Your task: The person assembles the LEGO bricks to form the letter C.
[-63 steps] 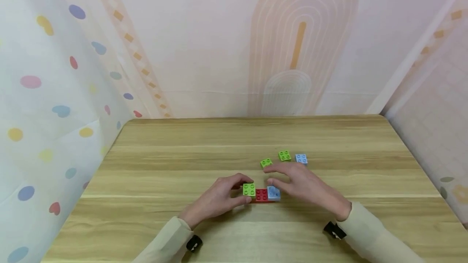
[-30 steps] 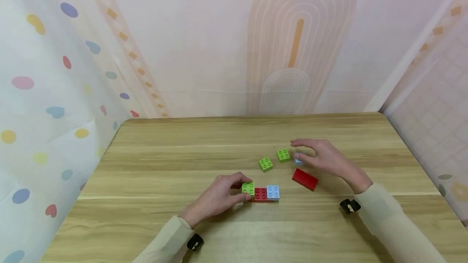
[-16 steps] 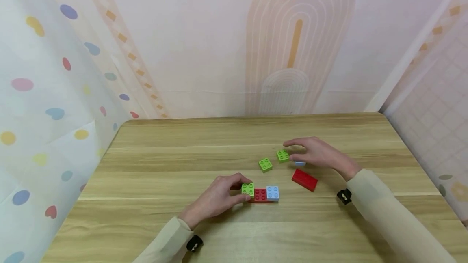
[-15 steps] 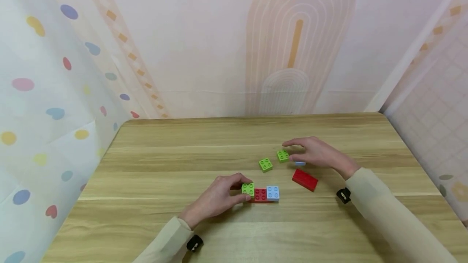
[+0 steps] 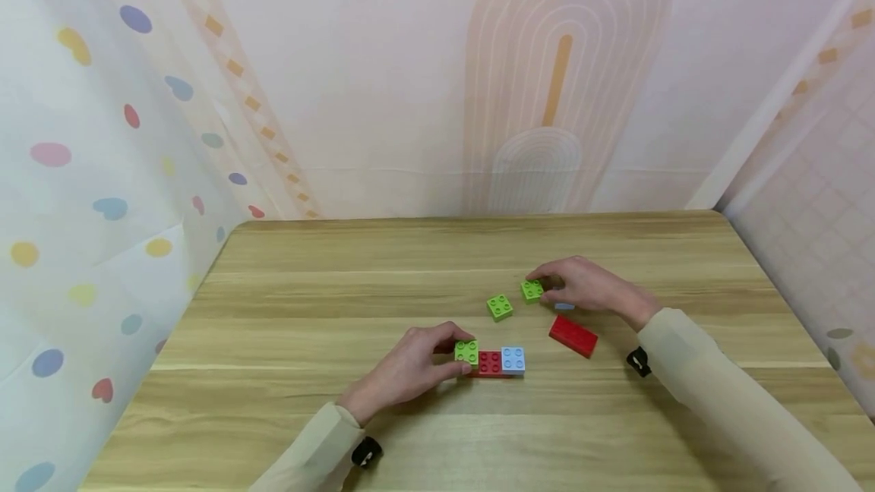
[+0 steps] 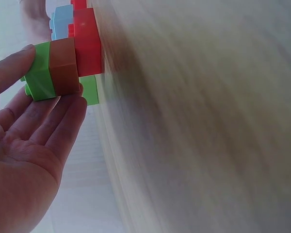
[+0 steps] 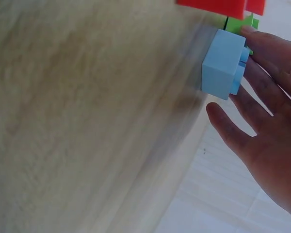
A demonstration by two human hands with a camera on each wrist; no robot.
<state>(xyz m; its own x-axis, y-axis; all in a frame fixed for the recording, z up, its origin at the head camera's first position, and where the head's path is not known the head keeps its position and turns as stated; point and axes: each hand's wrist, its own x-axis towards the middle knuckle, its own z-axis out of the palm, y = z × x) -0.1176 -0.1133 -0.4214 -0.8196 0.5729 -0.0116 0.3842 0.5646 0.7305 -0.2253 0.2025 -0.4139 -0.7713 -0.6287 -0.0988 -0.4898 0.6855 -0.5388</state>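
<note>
My left hand (image 5: 413, 370) pinches a green brick (image 5: 467, 351) between thumb and fingers at the left end of a small build. In the left wrist view this green brick (image 6: 41, 73) sits on a brown brick (image 6: 64, 67), which stands on a long red brick (image 6: 88, 43). A light blue brick (image 5: 513, 359) is on the red brick's right end. Farther back, my right hand (image 5: 584, 285) pinches a loose green brick (image 5: 532, 291), thumb at its near right side and index finger at its far edge. Below that palm lies another light blue brick (image 7: 223, 63), mostly hidden in the head view.
A second loose green brick (image 5: 500, 307) lies between the build and the right hand. A long red brick (image 5: 573, 336) lies at an angle nearer me on the right. Everything is on a wooden table (image 5: 307, 287) with cloth hangings behind and at the sides.
My right hand left the light blue brick on the build and a red brick came into view. It moved over the back blue brick, then left, and its fingers closed on the green brick.
</note>
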